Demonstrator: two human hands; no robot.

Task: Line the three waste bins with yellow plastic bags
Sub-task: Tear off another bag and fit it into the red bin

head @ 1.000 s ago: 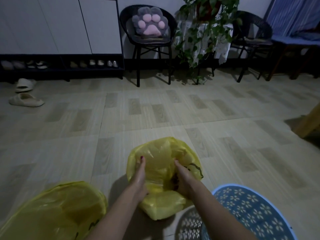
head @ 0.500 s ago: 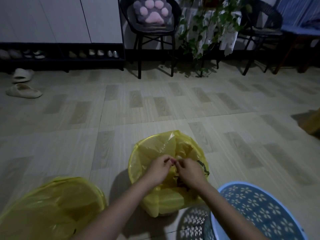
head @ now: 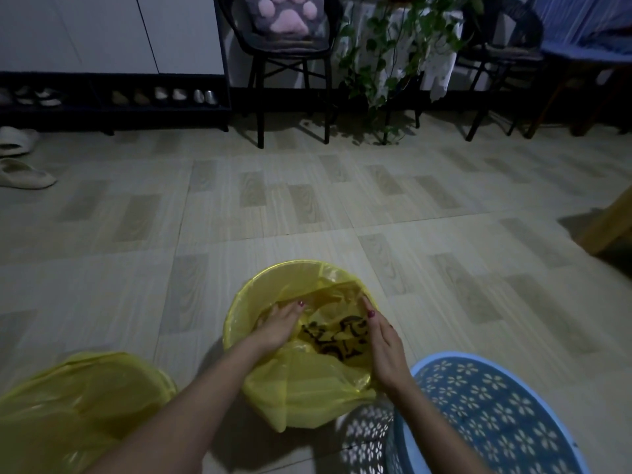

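hands now apart, fingers straight inside middle bin's yellow bag (head: 307, 388); dark print unreadable

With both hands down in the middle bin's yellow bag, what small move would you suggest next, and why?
Probably lift both hands out and turn to the blue bin. The middle bin's yellow bag already folds over its rim, with the left hand and right hand spread flat inside it. The left bin looks lined too, while the blue one shows no bag.
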